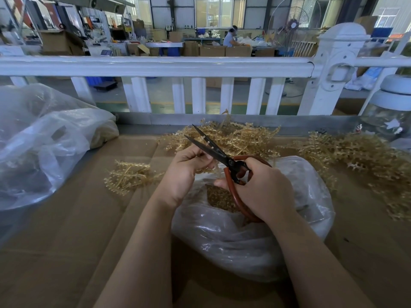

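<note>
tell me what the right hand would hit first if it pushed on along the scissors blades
Probably the left hand, pinching a sprig just beside the open scissors; beyond it the sprig pile. Depth is unclear.

A table topped with flat brown cardboard sheets (66,241) carries everything; a grey metal rim (155,118) runs along its far edge. A clear bag (244,241) sits on the cardboard near the front middle, open at the top, with small tan pieces inside; just left of the clear bag lies a small bundle of tan plastic sprigs (130,176); behind it spreads a bigger heap (240,136) of the same sprigs; to its right a broad heap (367,165) reaches the table's edge; well to its left slumps a large crumpled plastic bag (44,147); far right and behind, a glass jar (391,116) stands by the rim.
</note>
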A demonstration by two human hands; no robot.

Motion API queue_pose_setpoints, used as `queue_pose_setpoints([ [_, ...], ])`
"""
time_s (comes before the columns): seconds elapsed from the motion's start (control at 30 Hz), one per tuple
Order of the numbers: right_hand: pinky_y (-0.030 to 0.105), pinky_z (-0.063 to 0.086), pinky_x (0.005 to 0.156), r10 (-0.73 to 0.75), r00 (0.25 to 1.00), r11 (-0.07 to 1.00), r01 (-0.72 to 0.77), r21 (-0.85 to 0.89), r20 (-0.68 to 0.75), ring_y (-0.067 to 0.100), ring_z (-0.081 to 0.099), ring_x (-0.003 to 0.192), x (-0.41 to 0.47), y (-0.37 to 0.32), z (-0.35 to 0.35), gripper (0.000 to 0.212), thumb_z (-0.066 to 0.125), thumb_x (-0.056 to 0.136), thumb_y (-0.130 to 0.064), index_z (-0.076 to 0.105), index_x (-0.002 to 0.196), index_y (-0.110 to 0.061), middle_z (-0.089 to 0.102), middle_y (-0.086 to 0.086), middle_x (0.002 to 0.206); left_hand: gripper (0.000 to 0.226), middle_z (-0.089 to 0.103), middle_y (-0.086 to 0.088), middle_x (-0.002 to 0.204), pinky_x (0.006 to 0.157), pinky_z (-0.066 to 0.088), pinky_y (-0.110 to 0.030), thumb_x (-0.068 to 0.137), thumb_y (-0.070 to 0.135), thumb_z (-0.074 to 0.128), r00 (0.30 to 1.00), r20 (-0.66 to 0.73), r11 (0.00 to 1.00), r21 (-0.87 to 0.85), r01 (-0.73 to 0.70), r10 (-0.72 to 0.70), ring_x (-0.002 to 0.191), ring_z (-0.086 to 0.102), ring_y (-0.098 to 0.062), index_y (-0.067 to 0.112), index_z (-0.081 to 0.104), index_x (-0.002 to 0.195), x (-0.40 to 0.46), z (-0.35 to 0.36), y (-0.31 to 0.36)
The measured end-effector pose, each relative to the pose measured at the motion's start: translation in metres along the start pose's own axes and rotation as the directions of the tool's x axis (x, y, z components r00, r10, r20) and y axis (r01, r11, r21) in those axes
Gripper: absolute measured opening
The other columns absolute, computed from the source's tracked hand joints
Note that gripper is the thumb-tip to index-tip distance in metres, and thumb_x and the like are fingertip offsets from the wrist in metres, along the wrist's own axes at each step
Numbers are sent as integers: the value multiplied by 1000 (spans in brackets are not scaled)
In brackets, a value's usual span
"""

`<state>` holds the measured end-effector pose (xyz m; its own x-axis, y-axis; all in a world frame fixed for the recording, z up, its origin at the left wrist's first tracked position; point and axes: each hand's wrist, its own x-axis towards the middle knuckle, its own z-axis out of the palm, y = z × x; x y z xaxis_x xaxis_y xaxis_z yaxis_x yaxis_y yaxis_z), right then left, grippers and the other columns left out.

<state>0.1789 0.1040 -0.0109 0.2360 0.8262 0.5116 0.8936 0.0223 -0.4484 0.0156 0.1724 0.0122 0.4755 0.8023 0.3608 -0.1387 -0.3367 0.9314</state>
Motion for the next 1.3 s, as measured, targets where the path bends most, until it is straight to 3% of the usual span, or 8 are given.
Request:
queue_pose_setpoints([
  [0.27,20,49,56,-4,1000,1000,4,29,-13,1,57,63,0,0,1,57,56,67,-86,64,84,-31,57,-20,63,13,55,4,70,75,42,-21,95,-1,48,1000,-10,1000,23,-17,17,73,51,-11,-7,59,90,1,-1,-2],
  [0.4,11,41,53,-8,1000,999,8,39,8,-7,53,62,0,2,2,59,54,67,-89,63,85,-34,58,-21,64,15,54,1,69,74,38,-29,88,9,50,999,-44,1000,-14,6,-6,74,48,-19,-3,58,84,1,0,-2],
  [0.57,4,27,50,-6,1000,999,6,43,14,-14,44,57,-1,-1,1,46,54,68,-88,49,82,-44,49,-27,58,23,57,-8,71,77,40,-34,96,-1,47,963,-257,993,-108,48,-75,74,50,-23,4,60,78,3,-3,-4],
  [0.83,25,43,48,140,989,975,-145,166,42,10,58,56,5,6,5,46,66,86,-62,58,67,-21,60,-5,57,18,67,4,69,68,46,-13,91,-1,61,979,-160,991,36,132,-124,67,60,-3,7,73,80,5,3,-9],
  [0.93,26,40,48,162,985,956,-172,237,62,9,57,54,7,6,6,44,69,86,-56,58,61,-21,58,-4,53,14,72,-6,80,75,51,-19,90,-2,62,984,-75,983,82,167,-161,76,64,-10,2,75,88,5,7,-9],
  [1.03,33,50,52,169,980,935,-192,297,100,11,61,56,8,5,7,35,71,86,-48,62,64,-22,63,-5,56,12,70,-25,94,86,51,-33,90,-2,63,983,-42,980,80,184,-181,84,64,-21,-5,73,95,5,8,-10],
  [1.17,43,56,62,187,975,910,-217,354,118,18,64,60,10,3,8,35,70,85,-46,69,69,-15,67,0,61,7,68,-6,77,78,51,-26,90,4,66,987,-69,988,47,145,-142,75,62,-14,5,68,83,4,9,-10],
  [1.3,45,56,66,191,970,901,-233,365,148,22,66,63,12,2,7,34,70,90,-40,70,72,-10,69,4,65,7,65,-10,75,79,50,-23,91,6,66,985,-150,996,-5,91,-90,74,61,-11,6,64,84,4,10,-8],
])
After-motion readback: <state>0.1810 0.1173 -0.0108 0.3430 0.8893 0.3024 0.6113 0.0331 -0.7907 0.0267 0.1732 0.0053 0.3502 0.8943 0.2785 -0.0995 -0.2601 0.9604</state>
